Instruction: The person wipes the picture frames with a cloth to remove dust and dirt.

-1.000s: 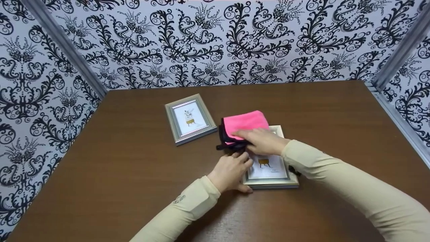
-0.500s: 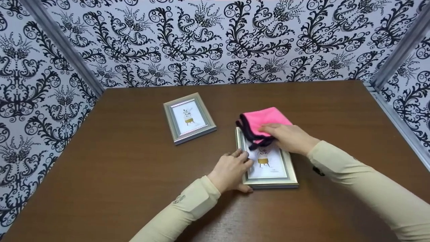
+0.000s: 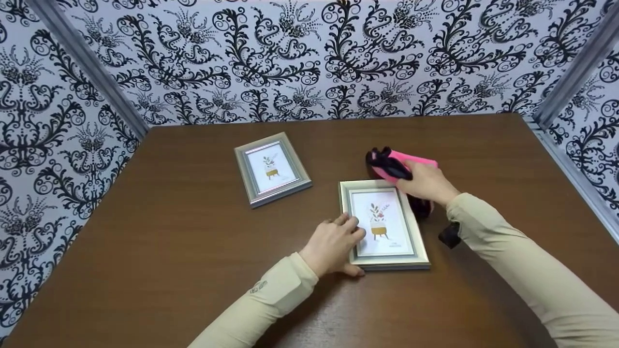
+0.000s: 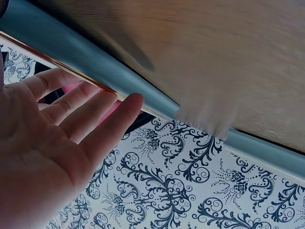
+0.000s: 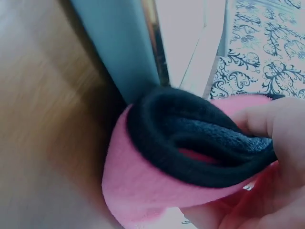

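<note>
A picture frame with a plant print lies face up on the brown table. My left hand rests at its left side, fingertips over the rim and thumb by the near corner. In the left wrist view the left fingers are nearly straight against the frame's edge. My right hand grips a folded pink cloth with black edging at the frame's far right corner. The right wrist view shows the cloth bunched between thumb and fingers, up against the frame's side.
A second picture frame of similar look lies face up to the left and farther back, turned at an angle. Patterned wall panels with grey metal posts stand behind and beside the table.
My right hand has moved the cloth rightward, from the frame's upper left across its top to the far right corner, uncovering the print. My left hand has stayed put.
</note>
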A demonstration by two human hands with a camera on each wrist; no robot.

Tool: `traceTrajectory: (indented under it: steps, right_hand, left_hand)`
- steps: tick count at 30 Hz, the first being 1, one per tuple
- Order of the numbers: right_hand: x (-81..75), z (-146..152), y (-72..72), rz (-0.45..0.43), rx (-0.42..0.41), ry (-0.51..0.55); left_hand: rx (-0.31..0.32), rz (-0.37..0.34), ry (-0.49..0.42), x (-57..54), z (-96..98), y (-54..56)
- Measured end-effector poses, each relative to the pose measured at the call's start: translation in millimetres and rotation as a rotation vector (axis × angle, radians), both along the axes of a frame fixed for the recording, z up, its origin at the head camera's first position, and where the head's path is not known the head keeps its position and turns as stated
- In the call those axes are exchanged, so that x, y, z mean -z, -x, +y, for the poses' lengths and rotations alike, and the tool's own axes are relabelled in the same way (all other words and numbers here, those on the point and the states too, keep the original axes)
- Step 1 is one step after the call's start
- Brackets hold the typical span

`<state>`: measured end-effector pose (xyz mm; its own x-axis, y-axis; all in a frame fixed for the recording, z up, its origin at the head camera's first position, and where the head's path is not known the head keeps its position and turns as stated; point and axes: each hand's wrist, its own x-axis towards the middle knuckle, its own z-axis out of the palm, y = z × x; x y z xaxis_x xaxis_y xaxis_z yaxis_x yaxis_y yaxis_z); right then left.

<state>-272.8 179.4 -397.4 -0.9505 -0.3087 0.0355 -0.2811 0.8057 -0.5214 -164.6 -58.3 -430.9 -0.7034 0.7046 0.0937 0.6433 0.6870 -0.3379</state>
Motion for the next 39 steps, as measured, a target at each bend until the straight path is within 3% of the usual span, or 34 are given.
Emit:
traceTrajectory:
  steps: [4,8,18,23,27,31,39]
  right_hand:
    - [-0.6,2,-11.2,-0.050,0.017,0.038]
    - [0.7,2,-31.9,-0.077,-0.005,0.021]
    - [6.9,5,-107.2,0.149,-0.207,-0.121]
    - [7.3,10,-127.5,0.212,-0.227,-0.156]
    - [3.2,12,-124.8,0.138,-0.205,-0.087]
    - [-2.4,12,-108.9,0.050,-0.159,-0.021]
    - [2.8,8,-42.4,-0.003,-0.053,0.062]
  left_hand:
    - [-0.005,-0.019,-0.004,-0.4,1.0,-0.1]
    - [-0.004,-0.021,-0.007,-1.5,1.6,0.2]
    - [0.015,0.004,-0.019,-0.8,1.6,0.2]
    - [0.016,0.018,0.002,-0.1,2.6,1.2]
    - [0.017,0.001,0.009,-0.4,2.8,1.7]
    - [0.022,-0.017,0.008,-1.0,1.1,1.0]
    - [0.036,-0.038,-0.033,-0.2,-0.9,2.2]
